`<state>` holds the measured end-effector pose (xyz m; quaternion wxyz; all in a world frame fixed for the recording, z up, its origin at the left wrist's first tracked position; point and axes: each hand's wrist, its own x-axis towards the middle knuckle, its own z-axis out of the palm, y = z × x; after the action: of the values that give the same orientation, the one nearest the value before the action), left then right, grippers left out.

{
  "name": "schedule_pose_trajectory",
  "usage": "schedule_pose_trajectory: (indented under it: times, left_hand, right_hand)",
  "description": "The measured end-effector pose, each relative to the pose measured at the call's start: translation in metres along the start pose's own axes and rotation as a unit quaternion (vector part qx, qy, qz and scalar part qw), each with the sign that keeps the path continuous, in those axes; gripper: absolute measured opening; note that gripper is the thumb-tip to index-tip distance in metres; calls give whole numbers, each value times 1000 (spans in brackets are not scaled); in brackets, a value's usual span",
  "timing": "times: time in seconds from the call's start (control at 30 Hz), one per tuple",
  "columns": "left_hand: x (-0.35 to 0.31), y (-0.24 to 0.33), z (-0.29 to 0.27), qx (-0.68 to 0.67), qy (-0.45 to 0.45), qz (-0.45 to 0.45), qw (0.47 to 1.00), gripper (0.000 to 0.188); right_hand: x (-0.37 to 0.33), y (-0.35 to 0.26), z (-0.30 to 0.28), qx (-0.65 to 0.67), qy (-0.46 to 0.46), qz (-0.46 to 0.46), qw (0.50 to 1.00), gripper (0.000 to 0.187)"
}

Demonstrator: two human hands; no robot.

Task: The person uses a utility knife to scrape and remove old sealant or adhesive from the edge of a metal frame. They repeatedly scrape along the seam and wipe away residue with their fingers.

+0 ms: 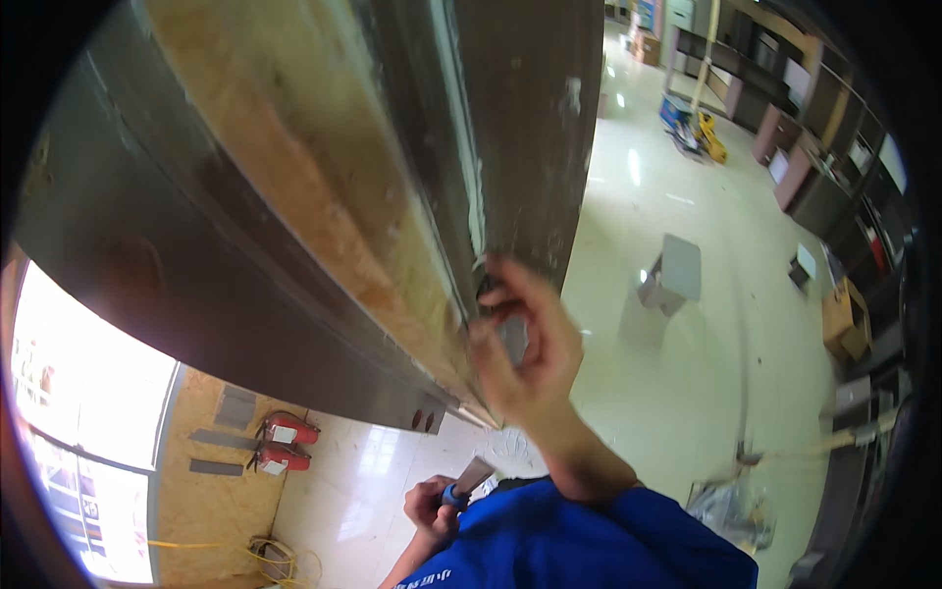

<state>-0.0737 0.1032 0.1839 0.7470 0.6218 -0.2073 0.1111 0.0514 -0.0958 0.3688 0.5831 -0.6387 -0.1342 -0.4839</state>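
A tall dark brown panel structure (pixel 530 118) rises before me, with a bare wood strip (pixel 324 187) along its length. A pale bead or strip (pixel 461 128) runs down a groove beside the wood. At its lower end is my right hand (pixel 538 344), slightly blurred, with thumb and fingers curled at the groove. A small dark thing shows at its fingertips, and I cannot make out what it is. Low in front of my body, my left hand (pixel 426 505) is closed around the blue handle of a putty knife (pixel 475 477), its flat metal blade angled up and right.
Two red fire extinguishers (pixel 287 444) stand by a chipboard wall at lower left, near a yellow cable (pixel 270 558). A grey stool (pixel 675 273) stands on the glossy floor at right. Farther right are a cardboard box (pixel 846 319) and dark cabinets (pixel 829 196).
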Motion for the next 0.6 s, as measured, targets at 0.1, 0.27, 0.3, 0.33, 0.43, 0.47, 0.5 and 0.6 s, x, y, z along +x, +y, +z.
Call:
schedule_pose_trajectory:
  times: [0.1, 0.27, 0.3, 0.33, 0.43, 0.47, 0.5, 0.6]
  left_hand:
    - [0, 4, -13, -33, -56, -23, 998, 48]
    - [-3, 1, -38, -84, -110, -38, 990, 47]
    - [-5, 0, -42, -91, -116, -31, 989, 47]
    - [-6, -5, -46, -99, -121, -25, 987, 47]
    - [-8, -6, -55, -125, -121, -17, 985, 47]
    - [-7, -6, -57, -135, -117, -16, 984, 47]
    - [-6, -4, -61, -137, -112, -22, 984, 48]
    - [-5, 0, -70, -138, -101, -36, 985, 49]
  right_hand:
    - [14, -12, 9, -30, 64, 74, 995, 38]
    - [30, -26, 19, -173, 31, 44, 983, 22]
    - [34, -32, 22, -219, 43, 13, 975, 19]
    - [38, -36, 22, -226, 47, 22, 973, 18]
    - [46, -48, 25, -256, 51, 20, 965, 17]
    - [49, -55, 26, -244, 50, 34, 968, 18]
    - [52, -61, 26, -233, 48, 49, 970, 18]
    - [68, -60, 18, -161, 24, 66, 985, 19]
